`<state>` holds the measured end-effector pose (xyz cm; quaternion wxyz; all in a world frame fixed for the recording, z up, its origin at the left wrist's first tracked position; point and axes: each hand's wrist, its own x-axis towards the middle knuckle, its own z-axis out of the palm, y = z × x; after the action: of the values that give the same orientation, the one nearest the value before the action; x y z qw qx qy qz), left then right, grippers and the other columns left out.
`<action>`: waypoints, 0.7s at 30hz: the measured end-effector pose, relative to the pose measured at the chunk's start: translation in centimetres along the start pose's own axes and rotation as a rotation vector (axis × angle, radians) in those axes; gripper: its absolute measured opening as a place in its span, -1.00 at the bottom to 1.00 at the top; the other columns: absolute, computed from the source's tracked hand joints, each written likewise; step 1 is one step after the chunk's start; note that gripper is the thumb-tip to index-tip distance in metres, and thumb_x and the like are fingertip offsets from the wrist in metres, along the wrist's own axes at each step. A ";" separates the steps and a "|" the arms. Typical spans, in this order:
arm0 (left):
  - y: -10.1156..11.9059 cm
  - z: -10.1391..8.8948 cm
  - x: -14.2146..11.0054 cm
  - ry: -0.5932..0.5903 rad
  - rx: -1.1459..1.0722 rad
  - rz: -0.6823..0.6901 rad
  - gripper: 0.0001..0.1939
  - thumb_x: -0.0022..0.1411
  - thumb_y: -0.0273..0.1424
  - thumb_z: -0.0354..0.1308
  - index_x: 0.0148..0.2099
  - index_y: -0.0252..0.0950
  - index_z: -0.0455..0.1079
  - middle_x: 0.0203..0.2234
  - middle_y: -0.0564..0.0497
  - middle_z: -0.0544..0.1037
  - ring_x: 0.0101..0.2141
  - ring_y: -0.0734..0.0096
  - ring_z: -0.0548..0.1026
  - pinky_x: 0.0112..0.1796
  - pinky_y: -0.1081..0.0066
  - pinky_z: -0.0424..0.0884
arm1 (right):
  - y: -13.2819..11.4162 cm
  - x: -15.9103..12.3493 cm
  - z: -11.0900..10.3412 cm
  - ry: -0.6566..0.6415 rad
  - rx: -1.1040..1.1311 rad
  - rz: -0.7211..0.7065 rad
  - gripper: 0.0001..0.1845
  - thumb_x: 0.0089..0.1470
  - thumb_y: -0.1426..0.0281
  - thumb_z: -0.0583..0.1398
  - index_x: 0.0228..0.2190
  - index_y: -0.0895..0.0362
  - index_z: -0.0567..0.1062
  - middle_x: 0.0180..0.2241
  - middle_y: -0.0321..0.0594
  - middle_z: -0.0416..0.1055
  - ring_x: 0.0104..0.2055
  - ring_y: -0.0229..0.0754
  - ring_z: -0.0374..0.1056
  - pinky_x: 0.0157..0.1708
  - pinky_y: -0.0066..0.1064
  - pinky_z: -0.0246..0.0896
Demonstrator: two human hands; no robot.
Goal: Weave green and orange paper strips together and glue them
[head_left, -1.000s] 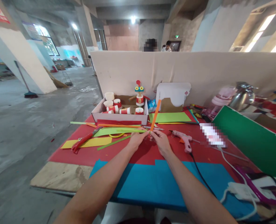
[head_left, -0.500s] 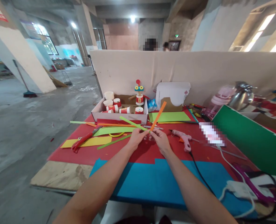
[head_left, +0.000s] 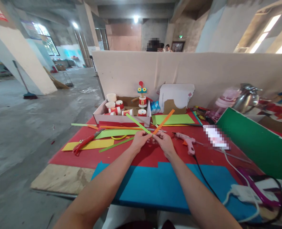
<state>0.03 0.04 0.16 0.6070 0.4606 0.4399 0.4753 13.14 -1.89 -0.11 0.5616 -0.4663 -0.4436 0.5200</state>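
Note:
A light-green paper strip (head_left: 137, 122) and an orange paper strip (head_left: 164, 121) meet in a V between my fingertips, their free ends pointing up and apart. My left hand (head_left: 140, 141) is closed in a pinch at the base of the green strip. Beside it, my right hand (head_left: 164, 142) pinches the orange one near the same joint. Fingers cover part of where the strips meet. To the right of my hands lies a pink glue gun (head_left: 188, 141) with a black cord. Red-handled scissors (head_left: 85, 143) rest on yellow paper (head_left: 98, 145) to the left.
Behind my hands stands a box (head_left: 122, 120) with several paper cups and a robot-like cup figure (head_left: 142, 100). Green sheets (head_left: 176, 119) lie right of it. A green board (head_left: 252, 143), steel jug (head_left: 245, 97) and power strip (head_left: 248, 193) are at the right. Blue paper (head_left: 150, 187) covers the front.
The strips' free ends have shifted: the green end is slightly lower and to the right, and the orange strip leans further right. Both hands stay nearly in place, still pinching.

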 end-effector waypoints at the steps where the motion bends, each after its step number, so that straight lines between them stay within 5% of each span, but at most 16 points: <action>1: -0.1 0.0 0.0 -0.008 0.003 0.002 -0.71 -0.15 -0.26 0.33 -0.54 -0.39 0.38 -0.69 0.05 0.44 -0.64 0.55 0.36 -0.55 0.50 0.29 | 0.0 0.0 0.0 0.008 -0.001 0.006 -0.61 -0.40 0.14 0.40 -0.58 0.15 0.45 -0.65 -0.33 0.43 -0.58 -0.29 0.33 -0.51 -0.43 0.31; 10: 0.3 0.0 -0.1 -0.017 -0.113 0.039 -0.53 -0.05 0.00 0.20 -0.55 -0.36 0.33 -0.69 0.06 0.38 -0.65 0.57 0.29 -0.59 0.49 0.21 | -0.4 -0.3 0.3 0.041 0.127 0.101 -0.63 -0.43 0.21 0.43 -0.59 0.13 0.44 -0.63 -0.30 0.46 -0.57 -0.26 0.41 -0.46 -0.41 0.38; 21: 0.4 0.2 -0.3 -0.112 -0.123 0.077 -0.70 -0.06 -0.22 0.27 -0.47 -0.36 0.33 -0.67 0.09 0.39 -0.63 0.60 0.30 -0.55 0.53 0.25 | 0.0 -0.1 0.5 0.127 0.191 0.074 -0.61 -0.50 0.24 0.44 -0.61 0.14 0.44 -0.64 -0.36 0.41 -0.57 -0.29 0.35 -0.41 -0.37 0.40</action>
<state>0.06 -0.22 0.65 0.6392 0.4648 0.3572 0.4979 12.60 -1.95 0.03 0.6107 -0.4588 -0.3383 0.5496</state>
